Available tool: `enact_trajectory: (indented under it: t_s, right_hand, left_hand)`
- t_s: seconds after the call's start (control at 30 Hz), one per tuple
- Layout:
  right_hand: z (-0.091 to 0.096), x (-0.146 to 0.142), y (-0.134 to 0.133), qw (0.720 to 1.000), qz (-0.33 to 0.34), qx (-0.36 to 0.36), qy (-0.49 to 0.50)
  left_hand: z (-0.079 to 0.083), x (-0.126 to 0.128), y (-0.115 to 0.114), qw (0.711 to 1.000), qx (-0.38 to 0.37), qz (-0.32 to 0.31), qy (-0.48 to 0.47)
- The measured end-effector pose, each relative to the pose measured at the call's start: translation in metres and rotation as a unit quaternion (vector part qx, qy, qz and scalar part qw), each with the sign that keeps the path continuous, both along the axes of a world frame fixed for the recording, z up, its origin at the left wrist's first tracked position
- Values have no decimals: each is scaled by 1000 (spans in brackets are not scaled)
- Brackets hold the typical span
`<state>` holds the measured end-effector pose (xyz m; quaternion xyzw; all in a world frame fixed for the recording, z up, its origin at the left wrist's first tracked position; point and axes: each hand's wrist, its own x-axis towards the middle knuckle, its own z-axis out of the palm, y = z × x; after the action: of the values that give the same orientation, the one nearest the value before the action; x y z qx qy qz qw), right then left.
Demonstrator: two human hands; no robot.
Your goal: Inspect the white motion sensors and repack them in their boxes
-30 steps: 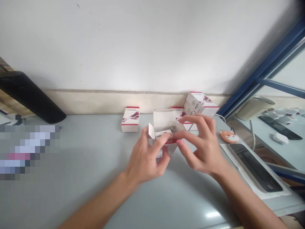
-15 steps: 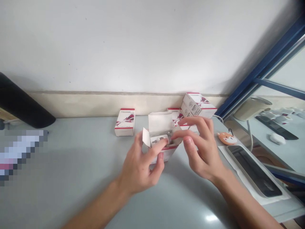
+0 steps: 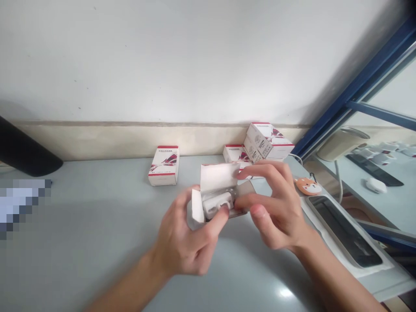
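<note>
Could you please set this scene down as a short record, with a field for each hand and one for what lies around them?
Left hand: holds the open white carton above the table, thumb on the white moulded item inside it.
Right hand: fingers curled at the carton's right end.
Around: three white boxes with red trim, one tilted on another; a fox-faced key charm on the grey table.

The left hand point(image 3: 183, 236) hides part of the white piece point(image 3: 217, 205) in the open box point(image 3: 218, 178). Print on the far box point(image 3: 164, 165) is too small to read. A pixelated patch point(image 3: 19, 203) at far left shows nothing legible.
</note>
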<state>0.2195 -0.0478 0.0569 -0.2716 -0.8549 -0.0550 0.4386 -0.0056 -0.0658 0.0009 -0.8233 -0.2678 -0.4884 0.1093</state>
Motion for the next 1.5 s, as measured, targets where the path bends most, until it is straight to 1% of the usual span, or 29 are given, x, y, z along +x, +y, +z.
enact_trajectory:
  t_s: [0.17, 0.27, 0.43, 0.6, 0.73, 0.8, 0.93, 1.0, 1.07, 1.13, 1.2, 1.27, 1.3, 1.37, 1.43, 1.5]
  right_hand:
    - [0, -3, -1, 999, 10, -50, 4]
    - [0, -5, -1, 997, 16, -71, 11]
    - [-6, -5, 2, 997, 15, -70, 5]
    - [-11, -5, 4, 997, 17, -69, 15]
    - [-9, -5, 4, 997, 12, -80, 7]
    - [-8, -5, 4, 996, 9, -88, 8]
    - [-11, -8, 5, 997, -2, -81, 13]
    - [-14, -11, 6, 995, -19, -84, 49]
    - [-18, -13, 6, 984, -26, -126, 120]
    - [-19, -14, 6, 962, -7, -197, 187]
    - [-19, -15, 5, 948, 25, -248, 197]
    - [-18, -15, 4, 954, 33, -249, 161]
    - [-18, -16, 4, 960, 23, -236, 147]
    - [-18, -17, 3, 965, -9, -214, 149]
    - [-20, -21, 3, 956, -13, -232, 178]
    - [-23, -24, 2, 936, 18, -275, 217]
  left_hand:
    - [-2, -1, 1, 999, -33, -1, -5]
    - [-2, -1, 2, 999, -35, 2, -8]
    - [-2, -1, 4, 1000, -28, -2, -13]
    - [-6, -2, 4, 998, -57, -5, -22]
    - [-8, 0, 6, 994, -68, -26, -81]
    - [-7, 1, 7, 993, -69, -30, -94]
    - [-2, 1, 5, 994, -77, -15, -75]
    - [-1, 1, 4, 992, -91, -2, -82]
    - [-1, 0, 4, 990, -112, 13, -90]
    - [-6, 0, 5, 988, -117, 14, -100]
    - [-12, 1, 6, 986, -114, -1, -123]
    - [-19, 1, 6, 978, -131, -14, -163]
    - [-22, 2, 5, 971, -150, -17, -183]
    - [-24, 1, 4, 963, -179, -9, -201]
    - [-21, 0, 3, 969, -176, -1, -173]
    - [-15, -1, 2, 980, -161, 8, -118]
